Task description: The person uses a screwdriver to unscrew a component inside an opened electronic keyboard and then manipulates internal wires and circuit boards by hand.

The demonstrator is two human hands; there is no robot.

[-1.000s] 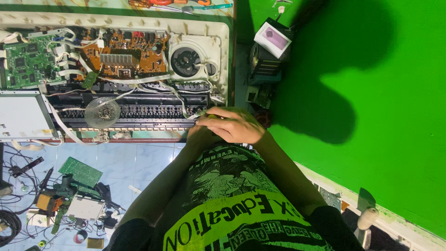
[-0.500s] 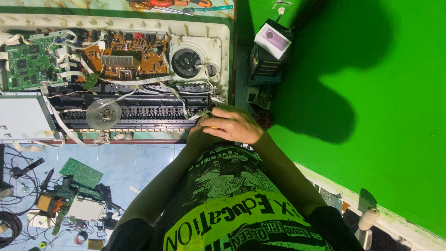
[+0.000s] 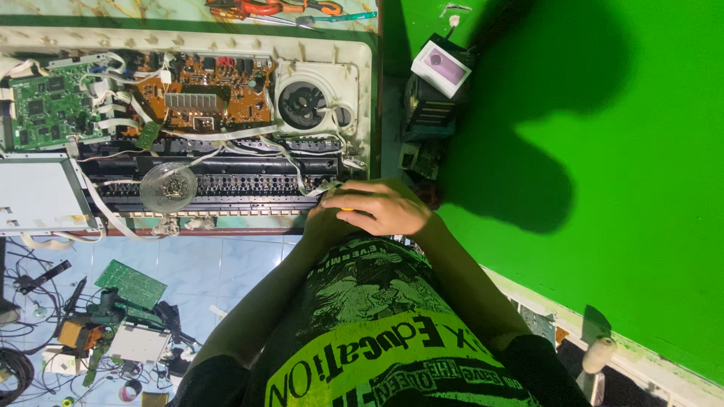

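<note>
My right hand (image 3: 381, 207) is curled shut at the front right corner of an opened electronic keyboard casing (image 3: 363, 90). A small yellow piece (image 3: 345, 209), seemingly a tool handle, shows between its fingers. My left hand (image 3: 323, 222) lies under and against the right one, mostly hidden. Both rest at the end of the black key-contact strip (image 3: 226, 185). Inside the casing are a brown circuit board (image 3: 204, 98), a green circuit board (image 3: 45, 102) and a round speaker (image 3: 305, 102). A clear round dish of screws (image 3: 168, 187) sits on the strip.
A grey metal panel (image 3: 38, 192) lies at the left. Below on the blue tiled floor are a loose green board (image 3: 132, 283), wires and small tools. A dark device with a white and purple top (image 3: 441, 68) stands against the green wall (image 3: 618, 151).
Both hands stay together at the same corner of the casing, with only a slight shift of the fingers.
</note>
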